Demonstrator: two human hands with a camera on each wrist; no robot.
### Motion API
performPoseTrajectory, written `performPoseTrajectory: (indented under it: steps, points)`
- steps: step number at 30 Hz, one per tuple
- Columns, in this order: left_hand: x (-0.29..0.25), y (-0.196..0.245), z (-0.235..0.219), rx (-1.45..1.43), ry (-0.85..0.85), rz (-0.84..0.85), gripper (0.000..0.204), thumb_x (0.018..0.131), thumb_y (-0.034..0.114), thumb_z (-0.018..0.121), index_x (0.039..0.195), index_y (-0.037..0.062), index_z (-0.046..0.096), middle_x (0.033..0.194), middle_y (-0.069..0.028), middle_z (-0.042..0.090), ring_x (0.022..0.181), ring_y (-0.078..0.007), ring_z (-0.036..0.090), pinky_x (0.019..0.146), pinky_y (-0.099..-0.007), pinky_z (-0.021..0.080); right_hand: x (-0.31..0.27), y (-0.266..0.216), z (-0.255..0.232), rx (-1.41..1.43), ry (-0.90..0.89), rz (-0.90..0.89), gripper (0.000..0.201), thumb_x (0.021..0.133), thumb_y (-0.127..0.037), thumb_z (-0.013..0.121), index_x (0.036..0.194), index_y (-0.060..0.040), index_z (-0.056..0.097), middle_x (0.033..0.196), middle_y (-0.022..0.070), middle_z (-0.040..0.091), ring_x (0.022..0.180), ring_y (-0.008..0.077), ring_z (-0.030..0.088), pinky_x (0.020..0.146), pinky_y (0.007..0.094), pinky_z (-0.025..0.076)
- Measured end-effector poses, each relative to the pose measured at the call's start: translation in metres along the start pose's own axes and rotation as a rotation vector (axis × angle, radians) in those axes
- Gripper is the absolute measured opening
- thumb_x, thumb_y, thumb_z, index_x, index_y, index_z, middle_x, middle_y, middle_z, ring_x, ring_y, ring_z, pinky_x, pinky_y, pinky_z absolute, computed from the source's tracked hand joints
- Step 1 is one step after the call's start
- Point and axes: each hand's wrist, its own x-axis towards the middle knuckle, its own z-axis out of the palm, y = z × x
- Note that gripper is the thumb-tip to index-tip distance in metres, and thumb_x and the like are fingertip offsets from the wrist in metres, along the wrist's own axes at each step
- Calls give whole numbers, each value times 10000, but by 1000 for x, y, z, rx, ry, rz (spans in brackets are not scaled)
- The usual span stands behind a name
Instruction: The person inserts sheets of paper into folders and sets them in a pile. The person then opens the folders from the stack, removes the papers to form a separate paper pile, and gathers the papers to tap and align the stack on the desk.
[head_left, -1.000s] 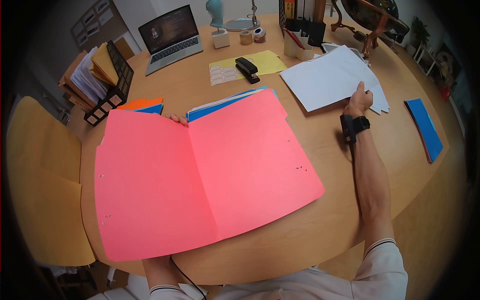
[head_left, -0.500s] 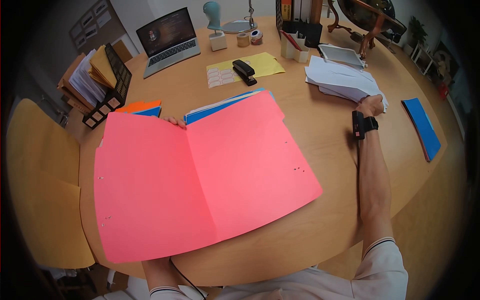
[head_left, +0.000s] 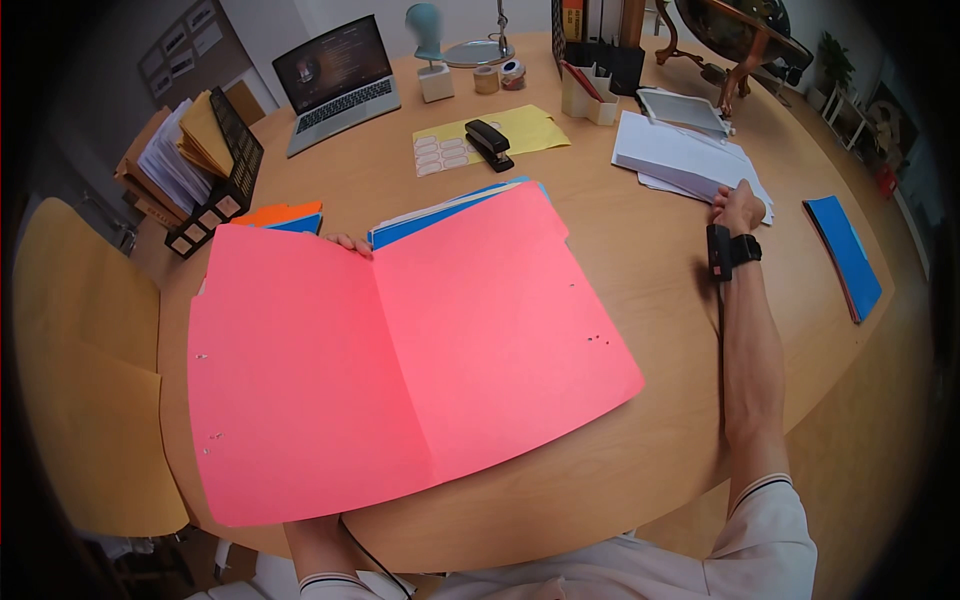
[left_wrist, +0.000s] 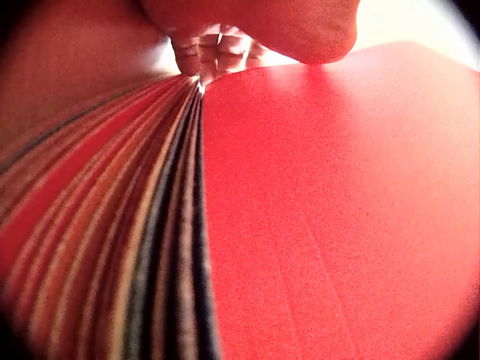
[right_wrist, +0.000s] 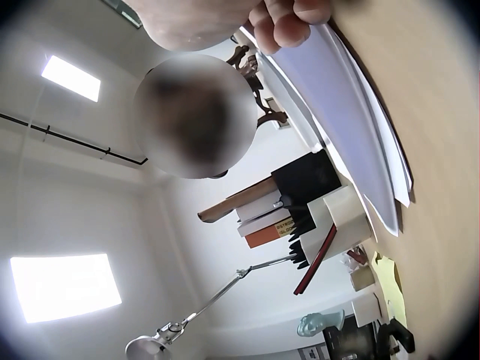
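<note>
A pink folder (head_left: pixel 300 370) lies spread open over the near part of the table, with punched holes along its side edges. My left hand (head_left: pixel 348 243) reaches beneath it, and its fingertips show at the top edge near the fold. In the left wrist view, that hand grips the edge of a thick bundle of coloured folders (left_wrist: pixel 112 225) under the pink sheet. At the right, my right hand (head_left: pixel 740 208) holds the near corner of white papers (head_left: pixel 680 155). Its curled fingers (right_wrist: pixel 291 31) are at the paper edge in the right wrist view; the thumb's grip is hidden.
A blue folder (head_left: pixel 843 258) lies near the right table edge. Beyond are a black stapler (head_left: pixel 488 143) on a yellow sheet (head_left: pixel 535 125), a pen holder (head_left: pixel 588 98), tape rolls (head_left: pixel 486 80), a laptop (head_left: pixel 342 100) and a globe stand (head_left: pixel 740 65). A file rack (head_left: pixel 225 170) stands left.
My right hand has drawn the white papers back to the right and lowered them; the bent top sheets now lie flatter. My left hand and the pink folder have hardly moved.
</note>
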Motion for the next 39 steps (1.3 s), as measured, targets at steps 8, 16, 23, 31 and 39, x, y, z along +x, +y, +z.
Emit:
performPoseTrajectory:
  steps: [8, 16, 23, 31, 39]
  points:
    - [-13, 1, -1, 27, 27, -1, 314, 943, 318, 703, 1098, 56, 626, 953, -83, 673, 909, -169, 627, 826, -302, 500, -14, -2, 2, -90, -68, -64, 497, 912, -450, 717, 694, -52, 513, 576, 53, 520, 405, 145, 460, 370, 278, 357]
    - [-35, 3, -8, 52, 58, 1, 302, 938, 305, 716, 1085, 54, 634, 940, -77, 676, 890, -158, 629, 810, -293, 498, -45, -17, 6, 29, 101, -51, 685, 834, -627, 742, 559, -106, 394, 495, 38, 427, 374, 165, 431, 334, 309, 326]
    - [-39, 6, -14, 74, 88, 2, 292, 934, 293, 728, 1074, 52, 642, 928, -71, 677, 874, -149, 630, 797, -285, 497, -32, -1, 7, 220, 63, -163, 629, 903, -491, 741, 543, -103, 401, 495, 34, 439, 372, 181, 431, 334, 320, 336]
    - [-26, 14, -30, 101, 121, 4, 281, 928, 280, 742, 1062, 51, 650, 915, -65, 680, 855, -139, 632, 781, -275, 495, -66, 12, 17, 48, -604, -248, 485, 934, -370, 739, 620, -108, 478, 517, 2, 446, 398, 106, 447, 365, 253, 296]
    - [-48, 16, -34, 132, 149, 1, 270, 923, 267, 755, 1049, 49, 658, 901, -59, 682, 836, -128, 633, 766, -266, 494, -151, 24, 33, -363, -1341, -103, 334, 954, -320, 709, 772, -56, 614, 637, 6, 604, 463, 69, 570, 401, 190, 386]
